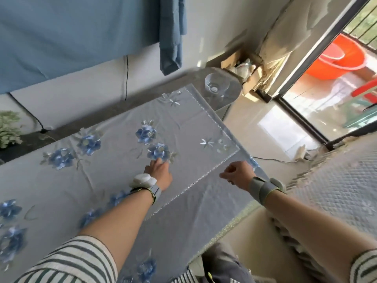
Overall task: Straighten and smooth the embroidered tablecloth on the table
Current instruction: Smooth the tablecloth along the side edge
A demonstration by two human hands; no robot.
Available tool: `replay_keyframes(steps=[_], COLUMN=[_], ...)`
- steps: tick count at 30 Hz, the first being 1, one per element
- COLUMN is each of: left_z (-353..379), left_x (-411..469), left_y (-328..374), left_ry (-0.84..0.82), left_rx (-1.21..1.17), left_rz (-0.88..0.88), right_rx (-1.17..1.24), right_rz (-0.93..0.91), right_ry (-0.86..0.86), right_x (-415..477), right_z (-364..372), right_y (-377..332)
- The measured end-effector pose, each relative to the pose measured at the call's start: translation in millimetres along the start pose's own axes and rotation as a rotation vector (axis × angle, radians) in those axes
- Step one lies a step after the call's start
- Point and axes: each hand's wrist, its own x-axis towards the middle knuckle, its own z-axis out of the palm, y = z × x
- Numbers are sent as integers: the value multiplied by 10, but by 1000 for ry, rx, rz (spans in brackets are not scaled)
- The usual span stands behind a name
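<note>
A pale blue-grey tablecloth embroidered with blue flowers covers the table, with creases running across it. Its right corner is folded back over the top, showing a shiny beaded border. My left hand lies flat on the cloth beside a blue flower, fingers stretched forward. At the table's right edge my right hand is curled and grips the cloth's hem where it hangs off the side.
A clear glass bowl stands on the bare far corner of the table. A black cable hangs down the wall behind. A green plant is at far left. A quilted bed lies to the right.
</note>
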Motion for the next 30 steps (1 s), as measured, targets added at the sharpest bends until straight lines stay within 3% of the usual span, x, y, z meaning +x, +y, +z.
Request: replay_keyframes(steps=[7,12,17,26,30], left_z=[106,201,309,352,414], left_x=[382,788,1194,1977,2195], left_y=[1029,1618,2056,2205,2186], left_ry=[-41,1,95,185,237], left_rx=[86,109,170,307,257], left_rz=[157,259,417,538,576], right_rx=[334,387,608,768,798], right_rz=[80,159,289,340,376], right_ry=[82,154,157,156,190], right_x=[431,861,1145,1632,1789], right_z=[-519,-741,-820,-507,-392], right_y=[487,812,908,910,898])
